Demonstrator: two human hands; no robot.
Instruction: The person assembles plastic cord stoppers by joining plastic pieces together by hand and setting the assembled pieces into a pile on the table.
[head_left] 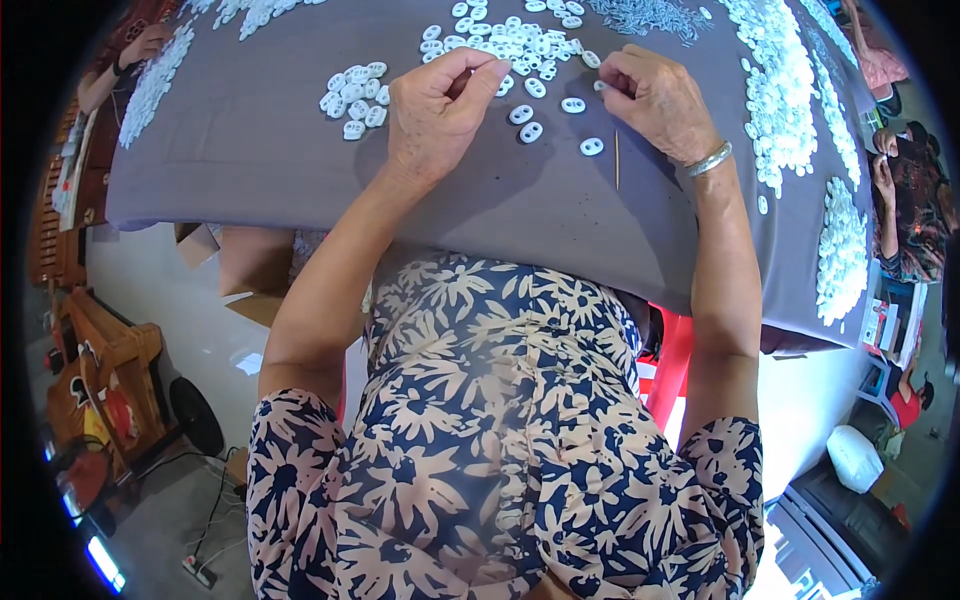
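Sorting white oval pieces (528,120) on grey bench (250,150) | left hand (437,112) fingers pinched shut, contents cannot be told | right hand (655,100) fingers curled on one piece | small pile (355,97) set left of left fingers | judged early: big heaps (785,90) right of right fingers untouched

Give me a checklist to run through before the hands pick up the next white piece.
1. Left hand free to pick: cannot tell, fingers curled shut.
2. Right hand free: cannot tell, fingertips pinched at a piece.
3. Loose white pieces lie between the hands: ok.
4. Thin stick beside the right wrist: ok.
5. Small sorted pile lies apart from the left hand: ok.
6. Grey cloth flat: ok.
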